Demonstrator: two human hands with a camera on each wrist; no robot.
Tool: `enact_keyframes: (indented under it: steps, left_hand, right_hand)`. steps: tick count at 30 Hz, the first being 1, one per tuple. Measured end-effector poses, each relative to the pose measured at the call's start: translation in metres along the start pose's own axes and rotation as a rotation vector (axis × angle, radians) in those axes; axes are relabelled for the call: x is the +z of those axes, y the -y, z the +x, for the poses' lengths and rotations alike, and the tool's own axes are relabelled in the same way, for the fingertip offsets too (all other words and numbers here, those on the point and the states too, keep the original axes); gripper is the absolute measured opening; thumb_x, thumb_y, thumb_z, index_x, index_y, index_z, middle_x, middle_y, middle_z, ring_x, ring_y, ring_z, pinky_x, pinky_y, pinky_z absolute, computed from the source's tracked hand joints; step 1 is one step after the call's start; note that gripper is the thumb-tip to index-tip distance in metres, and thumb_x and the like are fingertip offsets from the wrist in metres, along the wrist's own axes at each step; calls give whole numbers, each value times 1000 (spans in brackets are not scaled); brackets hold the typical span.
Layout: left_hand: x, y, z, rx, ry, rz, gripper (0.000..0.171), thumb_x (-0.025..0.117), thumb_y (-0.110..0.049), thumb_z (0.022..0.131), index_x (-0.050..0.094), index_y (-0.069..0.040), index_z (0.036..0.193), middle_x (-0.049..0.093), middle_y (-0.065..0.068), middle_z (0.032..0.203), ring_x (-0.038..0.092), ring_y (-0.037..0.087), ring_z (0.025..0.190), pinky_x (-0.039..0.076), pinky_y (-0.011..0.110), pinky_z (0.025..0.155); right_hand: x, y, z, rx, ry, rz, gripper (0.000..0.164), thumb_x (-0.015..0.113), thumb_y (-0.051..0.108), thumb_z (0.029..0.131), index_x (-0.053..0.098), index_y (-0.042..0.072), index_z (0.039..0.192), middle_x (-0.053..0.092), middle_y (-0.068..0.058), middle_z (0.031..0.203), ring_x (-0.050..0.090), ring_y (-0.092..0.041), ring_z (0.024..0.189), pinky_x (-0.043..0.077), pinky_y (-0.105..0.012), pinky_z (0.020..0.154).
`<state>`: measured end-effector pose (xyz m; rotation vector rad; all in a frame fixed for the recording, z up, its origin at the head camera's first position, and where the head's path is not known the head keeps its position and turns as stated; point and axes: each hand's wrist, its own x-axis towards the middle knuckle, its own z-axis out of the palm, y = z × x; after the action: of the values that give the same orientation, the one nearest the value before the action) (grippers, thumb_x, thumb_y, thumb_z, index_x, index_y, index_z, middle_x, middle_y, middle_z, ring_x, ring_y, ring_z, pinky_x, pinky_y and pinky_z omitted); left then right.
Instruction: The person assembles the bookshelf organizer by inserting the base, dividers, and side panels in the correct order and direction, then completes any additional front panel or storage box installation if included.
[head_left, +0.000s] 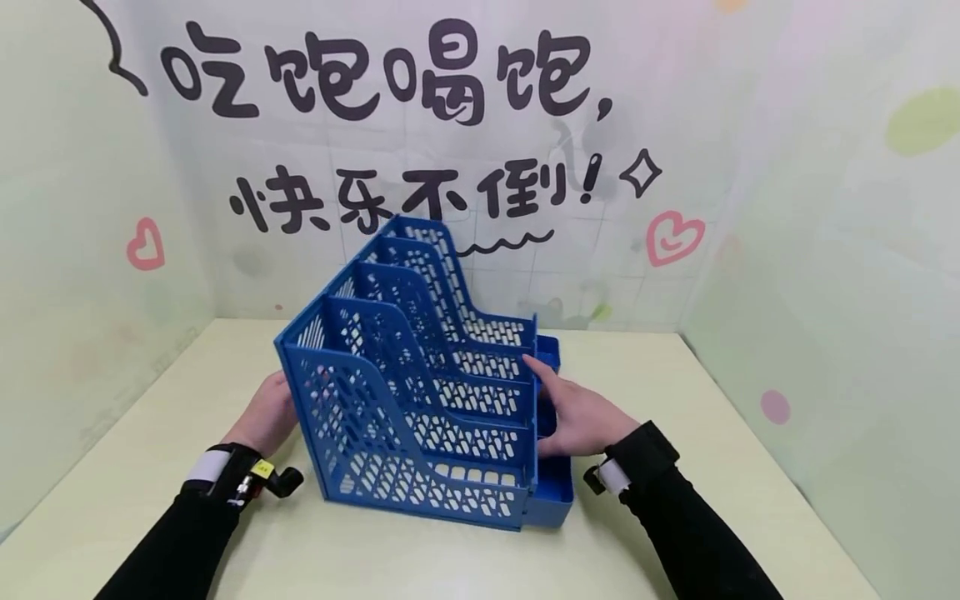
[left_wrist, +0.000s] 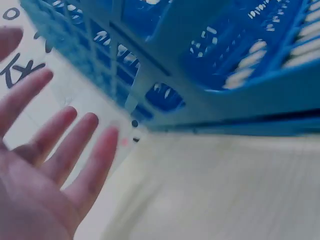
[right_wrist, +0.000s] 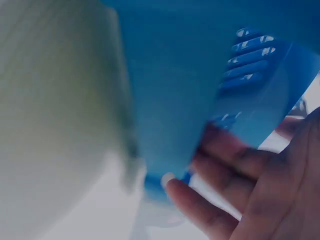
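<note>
A blue plastic file rack (head_left: 450, 392) with lattice walls and several upright compartments stands turned on the table. Small open bins (head_left: 551, 492) run along its right side. My left hand (head_left: 264, 415) is beside the rack's tall left end. In the left wrist view, its fingers (left_wrist: 82, 145) are spread and nearly straight beside the lattice wall. On the other side, my right hand (head_left: 585, 417) reaches in among the bins, index finger and thumb against the rack's low edge. Seen from the right wrist, the fingers (right_wrist: 220, 175) bend loosely by a blue wall, some tips hidden behind it.
A pale wooden table (head_left: 712, 517) lies under the rack. Behind it hangs a white backdrop (head_left: 465, 283) with black lettering, and pale walls stand at both sides. Black sleeves and wrist-worn cameras (head_left: 258, 483) sit close to the rack.
</note>
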<state>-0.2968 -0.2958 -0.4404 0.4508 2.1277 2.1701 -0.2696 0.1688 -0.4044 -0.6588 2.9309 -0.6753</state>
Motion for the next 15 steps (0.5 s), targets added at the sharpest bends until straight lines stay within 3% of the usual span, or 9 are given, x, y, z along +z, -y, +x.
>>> enact_keyframes:
  steps: [2, 5, 8, 10, 12, 15]
  left_hand:
    - [0, 0, 0, 1, -21, -22, 31, 46, -38, 109, 65, -24, 129, 68, -17, 123, 63, 0, 116, 53, 22, 94]
    - [0, -1, 0, -9, -81, -27, 38, 51, -38, 107, 63, -14, 134, 70, -14, 121, 68, 5, 110, 59, 27, 89]
    - [3, -3, 1, -45, -142, 82, 51, 53, -45, 105, 58, -8, 139, 68, -12, 122, 68, 8, 107, 60, 28, 86]
    - [8, -5, 1, -69, -152, 124, 49, 56, -46, 104, 60, -9, 134, 67, -10, 116, 68, 9, 99, 59, 27, 81]
    - [14, -7, 1, -73, -119, 148, 41, 55, -43, 105, 62, -7, 124, 67, -5, 105, 67, 11, 88, 59, 27, 75]
    - [29, -12, 1, -70, 10, 161, 34, 54, -33, 107, 58, 0, 115, 67, 10, 100, 68, 17, 84, 60, 31, 73]
  right_hand:
    - [-1, 10, -8, 38, -26, -82, 130, 87, 50, 67, 4, 26, 165, 68, -8, 127, 67, -16, 101, 56, -38, 88]
    - [1, 29, -20, 130, -44, -107, 133, 85, 50, 68, 2, 11, 164, 73, -4, 94, 64, -13, 70, 53, -32, 64]
    - [6, 47, -29, 205, -74, -94, 136, 84, 52, 71, -3, 2, 162, 62, 3, 66, 58, -12, 52, 46, -31, 50]
    - [9, 56, -33, 233, -108, -90, 137, 85, 52, 71, -3, -3, 161, 59, 4, 59, 56, -13, 47, 44, -31, 45]
    - [12, 63, -36, 257, -140, -105, 139, 85, 54, 70, -3, -5, 160, 56, 4, 56, 54, -13, 44, 43, -30, 43]
    - [16, 69, -40, 274, -171, -129, 140, 85, 54, 70, -4, -7, 160, 54, 4, 53, 52, -13, 42, 40, -31, 41]
